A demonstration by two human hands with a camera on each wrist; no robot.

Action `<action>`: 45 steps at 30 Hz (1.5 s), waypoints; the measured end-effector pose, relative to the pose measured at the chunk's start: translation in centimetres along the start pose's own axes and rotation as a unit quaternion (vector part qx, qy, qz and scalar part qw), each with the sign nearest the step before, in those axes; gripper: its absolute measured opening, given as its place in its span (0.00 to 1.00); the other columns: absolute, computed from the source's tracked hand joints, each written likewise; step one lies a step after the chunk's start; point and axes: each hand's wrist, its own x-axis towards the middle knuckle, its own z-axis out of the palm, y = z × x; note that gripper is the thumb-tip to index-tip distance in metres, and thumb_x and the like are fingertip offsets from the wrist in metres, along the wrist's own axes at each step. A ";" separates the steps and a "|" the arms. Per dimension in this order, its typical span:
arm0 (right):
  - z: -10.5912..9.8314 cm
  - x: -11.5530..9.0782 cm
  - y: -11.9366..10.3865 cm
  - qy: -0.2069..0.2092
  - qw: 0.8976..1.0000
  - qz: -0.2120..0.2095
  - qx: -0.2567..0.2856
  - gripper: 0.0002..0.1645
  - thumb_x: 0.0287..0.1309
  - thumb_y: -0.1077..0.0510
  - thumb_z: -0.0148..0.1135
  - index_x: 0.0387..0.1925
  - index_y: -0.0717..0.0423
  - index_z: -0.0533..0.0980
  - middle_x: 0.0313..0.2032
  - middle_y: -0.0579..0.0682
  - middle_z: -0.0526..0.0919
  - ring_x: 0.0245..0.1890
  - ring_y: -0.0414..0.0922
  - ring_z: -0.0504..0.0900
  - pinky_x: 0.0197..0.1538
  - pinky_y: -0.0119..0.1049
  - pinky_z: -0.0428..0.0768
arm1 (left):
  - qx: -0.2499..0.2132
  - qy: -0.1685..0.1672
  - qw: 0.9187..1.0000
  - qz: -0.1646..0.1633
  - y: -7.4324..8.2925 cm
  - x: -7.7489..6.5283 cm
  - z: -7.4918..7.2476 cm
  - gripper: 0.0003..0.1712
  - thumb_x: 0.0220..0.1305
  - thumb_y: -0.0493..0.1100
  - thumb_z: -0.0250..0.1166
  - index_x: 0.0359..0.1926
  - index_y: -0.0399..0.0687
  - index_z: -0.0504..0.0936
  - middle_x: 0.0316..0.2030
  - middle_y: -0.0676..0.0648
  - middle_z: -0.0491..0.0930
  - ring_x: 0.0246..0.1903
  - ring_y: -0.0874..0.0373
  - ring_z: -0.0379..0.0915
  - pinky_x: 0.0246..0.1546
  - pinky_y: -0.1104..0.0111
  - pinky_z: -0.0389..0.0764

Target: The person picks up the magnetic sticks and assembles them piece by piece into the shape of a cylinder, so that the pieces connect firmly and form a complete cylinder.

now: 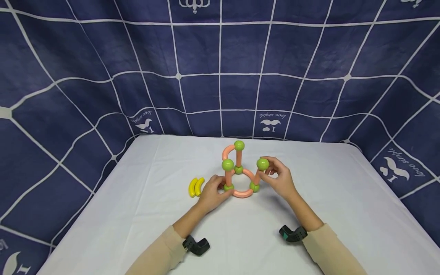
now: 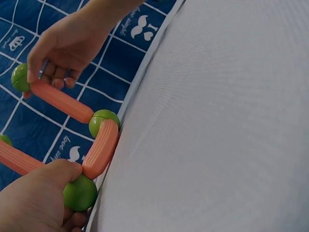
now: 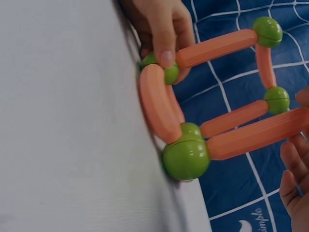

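A frame of orange sticks and green balls stands on the white table. Its base is a ring of curved orange sticks [image 1: 243, 194] joined by green balls. Three straight sticks rise from the ring, each topped with a ball, and a curved stick [image 1: 227, 151] links the two upper balls on the left and at the back. My left hand [image 1: 211, 194] pinches the lower left ball [image 2: 80, 193] between thumb and fingers. At the right post, my right hand [image 1: 281, 180] holds the upper end of the straight stick [image 2: 62, 102], just by its top ball [image 1: 262, 164].
Two curved yellow pieces [image 1: 194, 187] lie side by side on the table [image 1: 165, 214], left of my left hand. A dark blue curtain with white lines [image 1: 240, 91] hangs behind the table and along both sides. Each wrist wears a black device [image 1: 196, 245].
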 end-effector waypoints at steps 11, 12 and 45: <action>0.7 -1.1 3.3 -0.112 0.989 0.091 -0.023 0.17 0.50 0.70 0.70 0.42 0.72 0.78 0.30 0.53 0.79 0.31 0.53 0.75 0.35 0.35 0.74 | 0.011 0.003 1.000 -0.004 0.0 0.2 0.2 0.16 0.57 0.45 0.71 0.44 0.41 0.81 0.35 0.50 0.72 0.37 0.58 0.72 0.41 0.68 0.78; 0.8 -1.2 3.4 -0.118 0.988 0.095 -0.026 0.15 0.49 0.69 0.71 0.40 0.70 0.78 0.31 0.53 0.79 0.32 0.55 0.76 0.36 0.35 0.74 | 0.010 0.004 1.000 -0.005 0.0 0.1 0.2 0.16 0.57 0.45 0.71 0.43 0.41 0.81 0.35 0.50 0.72 0.37 0.58 0.72 0.41 0.68 0.78; 1.2 -1.6 5.1 -0.184 0.981 0.057 -0.028 0.12 0.45 0.67 0.75 0.33 0.62 0.80 0.27 0.56 0.78 0.26 0.54 0.72 0.29 0.32 0.70 | 0.055 0.051 0.995 -0.072 0.7 1.2 -0.2 0.18 0.57 0.41 0.69 0.47 0.37 0.81 0.41 0.45 0.76 0.39 0.53 0.75 0.40 0.64 0.77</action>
